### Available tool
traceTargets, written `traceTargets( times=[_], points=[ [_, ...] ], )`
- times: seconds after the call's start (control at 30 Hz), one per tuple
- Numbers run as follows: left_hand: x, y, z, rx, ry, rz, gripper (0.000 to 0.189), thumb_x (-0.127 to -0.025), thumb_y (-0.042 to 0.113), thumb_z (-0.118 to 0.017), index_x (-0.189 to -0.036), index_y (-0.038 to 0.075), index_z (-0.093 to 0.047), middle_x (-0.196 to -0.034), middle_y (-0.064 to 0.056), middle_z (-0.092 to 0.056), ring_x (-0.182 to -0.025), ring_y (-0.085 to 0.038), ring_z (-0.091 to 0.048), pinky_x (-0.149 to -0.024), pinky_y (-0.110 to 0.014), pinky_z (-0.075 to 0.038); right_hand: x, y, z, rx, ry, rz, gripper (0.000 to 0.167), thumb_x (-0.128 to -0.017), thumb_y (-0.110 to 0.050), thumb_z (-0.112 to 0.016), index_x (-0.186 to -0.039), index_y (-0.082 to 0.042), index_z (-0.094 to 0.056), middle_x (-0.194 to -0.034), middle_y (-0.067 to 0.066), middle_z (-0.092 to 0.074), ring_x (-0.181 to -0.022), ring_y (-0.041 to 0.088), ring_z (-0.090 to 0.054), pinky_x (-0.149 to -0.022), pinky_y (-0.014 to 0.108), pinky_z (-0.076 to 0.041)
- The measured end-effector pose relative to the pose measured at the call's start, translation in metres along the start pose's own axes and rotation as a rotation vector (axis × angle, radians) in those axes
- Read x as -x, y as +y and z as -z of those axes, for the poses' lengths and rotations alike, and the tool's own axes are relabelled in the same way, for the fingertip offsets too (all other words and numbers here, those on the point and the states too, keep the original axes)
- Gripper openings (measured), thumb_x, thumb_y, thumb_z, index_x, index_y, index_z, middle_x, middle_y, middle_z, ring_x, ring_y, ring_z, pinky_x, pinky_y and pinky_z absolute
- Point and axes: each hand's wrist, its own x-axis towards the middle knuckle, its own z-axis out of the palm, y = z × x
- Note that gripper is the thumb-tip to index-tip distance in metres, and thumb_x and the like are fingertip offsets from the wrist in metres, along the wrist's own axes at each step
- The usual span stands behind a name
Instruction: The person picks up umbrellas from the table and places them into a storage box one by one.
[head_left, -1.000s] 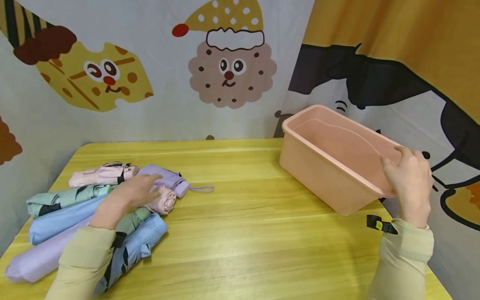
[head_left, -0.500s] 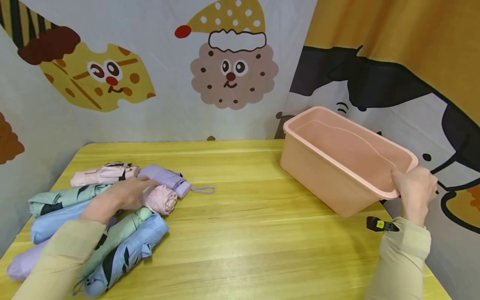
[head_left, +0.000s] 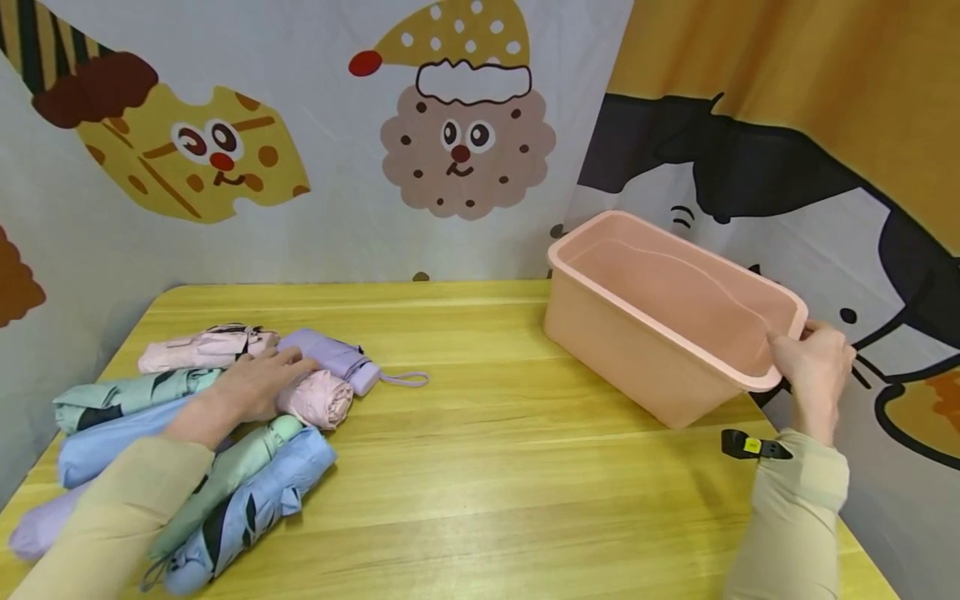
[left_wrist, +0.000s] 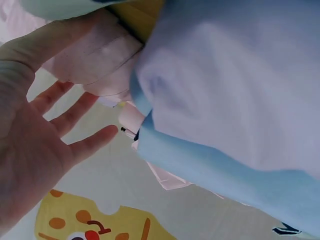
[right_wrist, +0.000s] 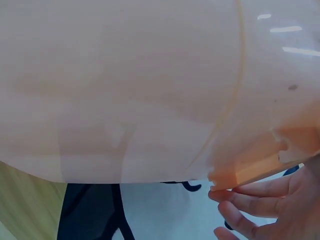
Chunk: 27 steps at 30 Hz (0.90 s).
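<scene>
My left hand [head_left: 251, 385] lies over the near-left end of a rolled pink folding umbrella [head_left: 324, 400]. In the left wrist view the thumb is along one side of that pink umbrella [left_wrist: 100, 62], with the other fingers spread and fairly straight on the far side. My right hand [head_left: 813, 367] grips the near-right end of a pink plastic bin [head_left: 622, 342] at its rim, thumb inside the wall. The right wrist view has the fingers [right_wrist: 255, 202] under the rim's outer edge. No objects show inside the bin.
Around my left hand lie several folded umbrellas: a purple one [head_left: 330, 354] with a wrist loop, a pale pink one [head_left: 202, 348], a mint one [head_left: 135, 398] and a blue one [head_left: 258, 508]. The wooden table [head_left: 465, 467] meets printed curtains [head_left: 322, 242] behind and at right.
My right hand has come down onto the bin's rim, and the bin has shifted slightly left. My left hand has moved back and lower onto the pink umbrella.
</scene>
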Motion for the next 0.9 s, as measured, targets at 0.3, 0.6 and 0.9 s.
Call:
traceTargets(
  times=[0.3, 0.6, 0.9],
  points=[
    [-0.002, -0.003, -0.007, -0.033, 0.027, -0.014, 0.058, -0.073, -0.008, -0.069, -0.125, 0.013, -0.055, -0.108, -0.011, -0.054, -0.108, -0.041, -0.054, -0.076, -0.065, -0.049, -0.001, -0.012, -0.013, -0.052, -0.020, 0.062, 0.059, -0.090, -0.031, -0.049, -0.141, 0.000, -0.042, -0.133, 0.027, -0.050, -0.114, 0.036, -0.046, -0.058, 0.017, -0.037],
    [-0.003, -0.007, -0.008, -0.045, 0.055, -0.061, 0.059, -0.070, -0.004, -0.073, -0.124, 0.013, -0.056, -0.107, -0.011, -0.054, -0.101, -0.036, -0.055, -0.072, -0.058, -0.052, 0.002, -0.030, -0.029, -0.055, -0.083, 0.180, 0.061, -0.092, -0.028, -0.047, -0.145, 0.001, -0.035, -0.137, 0.029, -0.049, -0.120, 0.040, -0.050, -0.096, 0.051, -0.046],
    [-0.004, -0.011, -0.010, -0.039, 0.065, -0.099, 0.060, -0.066, 0.000, -0.076, -0.122, 0.010, -0.058, -0.110, -0.011, -0.056, -0.101, -0.035, -0.056, -0.076, -0.057, -0.052, 0.009, -0.045, -0.042, -0.089, -0.167, 0.353, 0.054, -0.092, -0.025, -0.047, -0.141, -0.002, -0.042, -0.131, 0.026, -0.054, -0.113, 0.034, -0.054, -0.075, 0.020, -0.044]
  ],
)
